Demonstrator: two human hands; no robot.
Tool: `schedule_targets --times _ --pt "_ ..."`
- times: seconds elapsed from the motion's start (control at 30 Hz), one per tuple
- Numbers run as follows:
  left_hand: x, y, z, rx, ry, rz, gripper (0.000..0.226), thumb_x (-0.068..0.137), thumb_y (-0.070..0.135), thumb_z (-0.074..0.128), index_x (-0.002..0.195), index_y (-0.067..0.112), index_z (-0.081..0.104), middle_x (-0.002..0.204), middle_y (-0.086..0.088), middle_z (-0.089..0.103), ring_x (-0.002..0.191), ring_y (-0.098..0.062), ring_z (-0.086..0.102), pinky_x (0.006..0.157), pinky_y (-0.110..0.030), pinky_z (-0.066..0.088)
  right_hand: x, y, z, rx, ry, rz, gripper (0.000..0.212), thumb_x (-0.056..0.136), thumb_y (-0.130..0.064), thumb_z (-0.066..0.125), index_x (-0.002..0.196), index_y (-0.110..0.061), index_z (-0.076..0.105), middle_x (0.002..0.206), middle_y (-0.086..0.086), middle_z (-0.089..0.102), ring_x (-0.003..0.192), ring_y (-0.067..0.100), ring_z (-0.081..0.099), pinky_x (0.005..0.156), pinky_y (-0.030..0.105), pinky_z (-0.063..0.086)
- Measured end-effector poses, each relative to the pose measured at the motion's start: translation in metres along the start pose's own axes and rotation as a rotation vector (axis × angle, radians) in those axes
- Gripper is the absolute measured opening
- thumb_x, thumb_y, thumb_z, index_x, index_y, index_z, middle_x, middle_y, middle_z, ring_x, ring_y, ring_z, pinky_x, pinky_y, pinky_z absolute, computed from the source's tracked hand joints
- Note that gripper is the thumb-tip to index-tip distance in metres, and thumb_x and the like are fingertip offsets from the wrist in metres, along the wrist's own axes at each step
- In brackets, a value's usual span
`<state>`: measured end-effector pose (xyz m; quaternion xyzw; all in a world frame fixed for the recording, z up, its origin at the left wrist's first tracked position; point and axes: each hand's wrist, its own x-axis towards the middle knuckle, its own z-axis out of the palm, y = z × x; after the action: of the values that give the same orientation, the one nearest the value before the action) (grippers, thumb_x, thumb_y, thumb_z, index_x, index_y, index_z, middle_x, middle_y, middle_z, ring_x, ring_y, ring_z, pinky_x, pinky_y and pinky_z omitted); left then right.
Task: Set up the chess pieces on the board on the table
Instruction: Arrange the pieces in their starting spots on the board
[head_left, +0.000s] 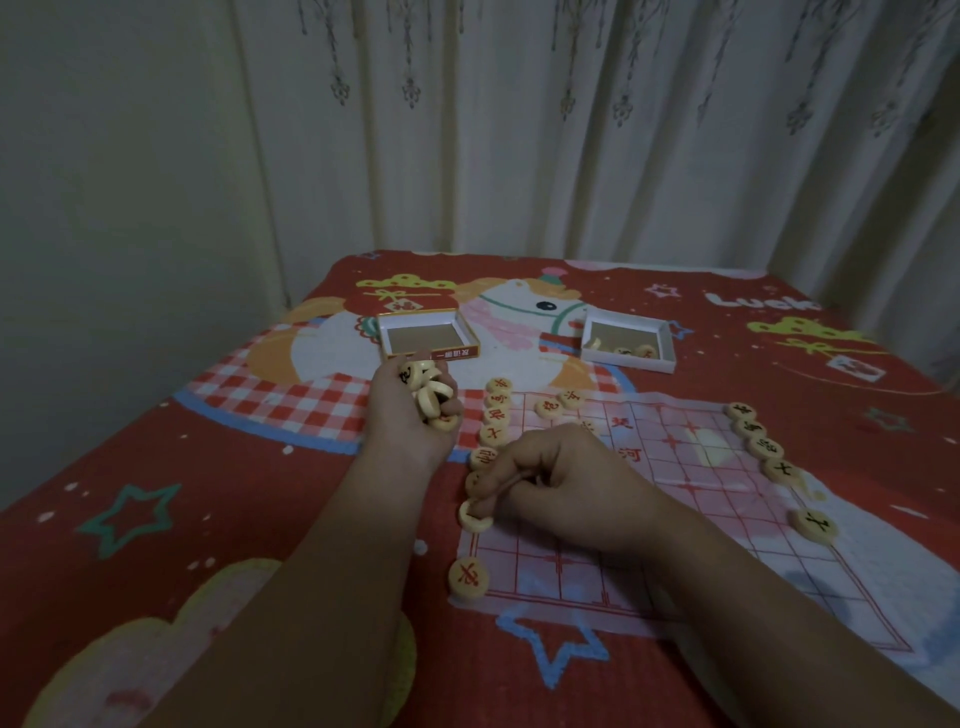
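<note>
A thin pink chess board sheet lies on the red patterned table cover. Round wooden pieces with red characters line its left edge, and pieces with dark characters line its right edge. My left hand is palm up beside the board's far left corner, cupping a handful of pieces. My right hand reaches across the board and pinches one piece on the left edge line. Another red-marked piece sits at the near left corner.
Behind the board stand an orange-sided box half with nothing in it and a white box half with a few pieces. A curtain hangs behind the table, and a wall stands on the left.
</note>
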<state>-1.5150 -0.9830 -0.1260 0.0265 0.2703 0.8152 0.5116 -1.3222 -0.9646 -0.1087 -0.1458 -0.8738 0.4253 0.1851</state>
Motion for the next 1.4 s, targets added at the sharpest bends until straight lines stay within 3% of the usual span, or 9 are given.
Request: schedule_targets --times 0.3,0.43,0.53,0.67,0.73,0.9,1.0,1.23,1.4 --pt "0.001 0.0 -0.001 0.011 0.007 0.007 0.017 0.097 0.028 0.042 0.104 0.016 0.052 0.074 0.002 0.053 0.053 -0.009 0.047 0.039 -0.017 0.03 0.002 0.004 -0.003 0.042 0.001 -0.005 0.029 0.081 0.009 0.055 0.091 -0.005 0.078 0.087 0.003 0.078 0.088 0.01 0.074 0.087 0.029 0.058" --pt "0.0 0.001 -0.002 0.014 -0.001 0.008 0.016 0.097 0.027 0.042 0.097 0.016 0.053 0.075 0.002 0.051 0.053 -0.009 0.046 0.039 -0.017 0.03 0.005 0.011 -0.003 0.071 0.131 -0.033 0.032 0.083 0.008 0.05 0.097 -0.004 0.076 0.09 0.002 0.078 0.09 0.009 0.073 0.086 0.028 0.058" --pt "0.0 0.0 -0.002 0.003 0.0 0.006 0.016 0.097 0.028 0.042 0.095 0.016 0.053 0.074 0.002 0.052 0.051 -0.009 0.047 0.039 -0.017 0.03 0.006 0.015 -0.003 0.048 0.221 -0.023 0.033 0.086 0.011 0.049 0.1 -0.006 0.074 0.09 -0.002 0.077 0.089 0.005 0.071 0.081 0.019 0.055" --pt "-0.003 -0.001 -0.001 -0.02 0.008 0.004 0.021 0.098 0.03 0.044 0.091 0.015 0.056 0.073 0.001 0.054 0.048 -0.009 0.049 0.038 -0.017 0.03 0.009 0.013 0.005 -0.07 0.315 0.006 0.023 0.094 -0.011 0.059 0.111 -0.022 0.069 0.088 -0.009 0.07 0.07 0.014 0.064 0.065 0.029 0.056" --pt "-0.002 -0.001 0.0 0.002 0.024 0.008 0.02 0.097 0.03 0.045 0.092 0.014 0.056 0.072 0.001 0.053 0.049 -0.01 0.048 0.037 -0.018 0.03 0.017 0.007 0.01 -0.112 0.347 0.023 0.022 0.095 -0.025 0.063 0.116 -0.026 0.066 0.086 -0.008 0.067 0.06 0.007 0.057 0.058 0.026 0.051" --pt "-0.006 -0.001 0.006 -0.032 0.059 0.016 0.031 0.097 0.03 0.046 0.072 0.012 0.054 0.057 -0.003 0.054 0.047 -0.019 0.055 0.05 -0.022 0.051 0.045 -0.018 0.021 -0.172 0.333 0.06 0.034 0.088 -0.049 0.065 0.114 -0.029 0.062 0.082 -0.01 0.063 0.069 0.005 0.058 0.063 0.032 0.05" --pt "-0.011 -0.003 0.007 0.013 0.036 0.03 0.037 0.1 0.032 0.039 0.074 0.012 0.056 0.058 -0.006 0.058 0.047 -0.022 0.061 0.047 -0.023 0.053 0.06 -0.028 0.031 -0.286 0.311 0.087 0.037 0.088 -0.05 0.064 0.111 -0.022 0.058 0.088 -0.007 0.063 0.08 0.013 0.06 0.065 0.032 0.049" --pt "-0.005 -0.001 0.004 0.034 0.044 0.066 0.036 0.099 0.034 0.039 0.077 0.012 0.058 0.072 -0.004 0.054 0.064 -0.021 0.056 0.062 -0.025 0.049 0.067 -0.025 0.037 -0.392 0.367 0.096 0.018 0.092 -0.029 0.058 0.087 -0.012 0.062 0.076 0.0 0.061 0.069 0.018 0.055 0.055 0.031 0.038" --pt "-0.006 0.0 0.006 0.023 0.117 0.053 0.04 0.095 0.033 0.046 0.063 0.013 0.058 0.059 0.0 0.054 0.052 -0.016 0.053 0.058 -0.023 0.047 0.061 -0.022 0.033 -0.165 0.419 0.132 0.022 0.089 -0.028 0.062 0.079 -0.009 0.066 0.071 0.002 0.067 0.064 0.018 0.062 0.057 0.035 0.049"
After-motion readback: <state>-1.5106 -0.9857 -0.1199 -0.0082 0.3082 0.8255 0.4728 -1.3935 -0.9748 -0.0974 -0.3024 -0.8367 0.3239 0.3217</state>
